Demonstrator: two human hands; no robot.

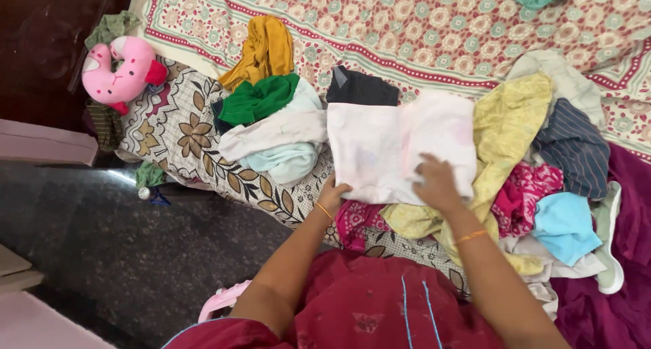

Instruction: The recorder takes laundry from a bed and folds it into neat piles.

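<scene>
The left hand (pixel 332 198) pinches the near-left corner of a white garment (pixel 400 149) on the bed (pixel 420 30); the right hand (pixel 437 181) presses flat on it — half folded. Folded clothes (pixel 274 129) lie left, a loose heap (pixel 542 179) waits right.

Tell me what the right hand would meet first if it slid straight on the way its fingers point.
The right hand lies flat on the white folded cloth, fingers pointing up and slightly left. Going on, it would cross that cloth and probably meet the dark folded garment beyond its far edge.
</scene>
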